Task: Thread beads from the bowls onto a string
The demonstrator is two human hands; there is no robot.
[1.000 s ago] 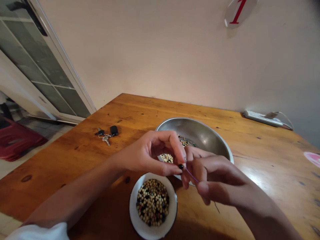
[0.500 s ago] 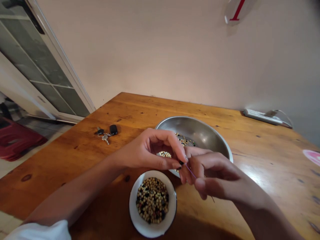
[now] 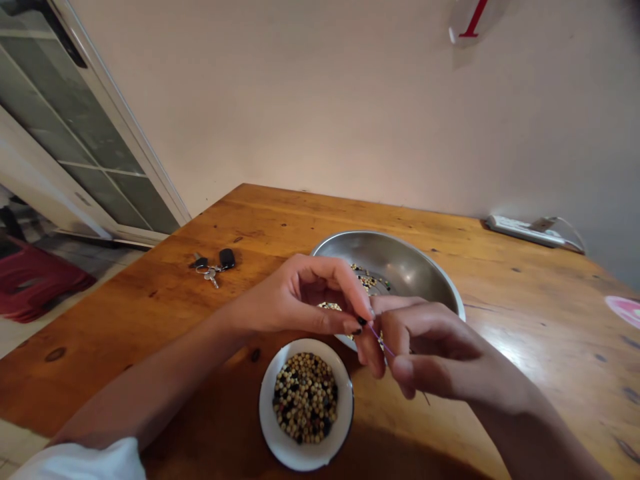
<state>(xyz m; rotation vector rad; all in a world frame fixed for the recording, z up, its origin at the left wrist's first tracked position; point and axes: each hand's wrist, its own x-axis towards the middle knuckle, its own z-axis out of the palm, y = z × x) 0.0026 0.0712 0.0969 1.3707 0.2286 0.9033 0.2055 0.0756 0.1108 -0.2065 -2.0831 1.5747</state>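
Note:
Between thumb and forefinger my left hand [image 3: 315, 297] pinches a small black bead [image 3: 361, 321]. A thin purple thread [image 3: 382, 341] runs from that bead to my right hand [image 3: 435, 340], whose thumb and forefinger are closed on it; a short end hangs out below. Both hands are held close together above the near rim of a steel bowl [image 3: 430, 267]. Strung or loose beads [image 3: 367, 283] lie inside it, partly hidden by my fingers. Nearer to me stands a white bowl [image 3: 267, 427] of loose cream, black and brown beads [image 3: 306, 399].
A bunch of keys [image 3: 211, 269] lies on the wooden table [image 3: 165, 320] at left. A power strip [image 3: 525, 231] with a plug and cable sits along the wall at the back right. A pink and white sticker [image 3: 625, 310] shows at the right edge.
Both hands keep nearly the same pose, with the bead and thread still between them. My right hand's fingers have shifted slightly, and a little more of the purple thread shows.

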